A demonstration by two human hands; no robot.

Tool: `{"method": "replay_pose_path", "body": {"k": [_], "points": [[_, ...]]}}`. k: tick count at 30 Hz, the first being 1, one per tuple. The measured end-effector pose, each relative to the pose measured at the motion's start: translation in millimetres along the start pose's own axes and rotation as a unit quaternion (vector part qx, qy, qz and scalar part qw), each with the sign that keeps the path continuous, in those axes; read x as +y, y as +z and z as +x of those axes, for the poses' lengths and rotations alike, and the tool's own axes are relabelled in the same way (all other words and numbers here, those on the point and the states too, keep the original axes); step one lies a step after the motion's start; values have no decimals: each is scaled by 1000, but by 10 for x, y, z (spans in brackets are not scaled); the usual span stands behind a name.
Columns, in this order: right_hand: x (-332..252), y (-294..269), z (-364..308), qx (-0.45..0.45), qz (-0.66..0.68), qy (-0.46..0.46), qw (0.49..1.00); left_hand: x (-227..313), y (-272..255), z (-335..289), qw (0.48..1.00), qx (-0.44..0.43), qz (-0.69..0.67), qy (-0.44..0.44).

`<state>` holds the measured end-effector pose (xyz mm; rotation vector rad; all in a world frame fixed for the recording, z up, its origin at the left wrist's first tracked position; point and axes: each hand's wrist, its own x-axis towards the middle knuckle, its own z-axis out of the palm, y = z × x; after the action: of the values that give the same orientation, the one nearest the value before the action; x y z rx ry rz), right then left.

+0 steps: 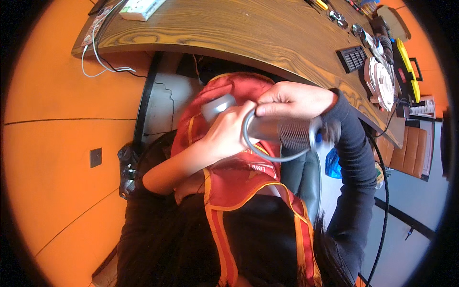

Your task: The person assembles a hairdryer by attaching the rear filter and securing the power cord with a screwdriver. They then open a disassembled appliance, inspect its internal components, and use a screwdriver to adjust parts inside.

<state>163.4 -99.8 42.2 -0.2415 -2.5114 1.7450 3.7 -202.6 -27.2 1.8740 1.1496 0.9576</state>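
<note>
Over our red apron (239, 184), our left hand (230, 130) grips a grey appliance (268, 129); our right hand (292, 98) grasps it too, thumb beside its loop (282, 160).

Plenty of room over the middle of the desk (215, 31), but the right end's a mess: black keypad (352, 59), white round device (379, 82), yellow-and-black case (408, 71) in the way. Closer in, that grey loop (277, 158) juts out just this side of the right hand (292, 99).
</note>
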Motion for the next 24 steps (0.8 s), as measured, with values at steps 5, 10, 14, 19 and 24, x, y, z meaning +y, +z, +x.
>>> {"method": "replay_pose_path", "body": {"k": [5, 10, 14, 19, 24], "points": [[176, 276, -96, 83, 100, 252, 959, 18, -97, 125, 961, 200, -137, -129], [240, 586, -369, 129, -126, 164, 970, -78, -372, 147, 960, 226, -26, -165], [644, 584, -797, 100, -40, 207, 972, -104, -503, 24, 959, 218, 5, -180], [1022, 966, -982, 147, -155, 291, 933, -83, -688, -78, 924, 336, -96, -157], [497, 1157, -826, 156, -402, 79, 899, -261, -958, -79, 939, 231, 249, -49]]}}
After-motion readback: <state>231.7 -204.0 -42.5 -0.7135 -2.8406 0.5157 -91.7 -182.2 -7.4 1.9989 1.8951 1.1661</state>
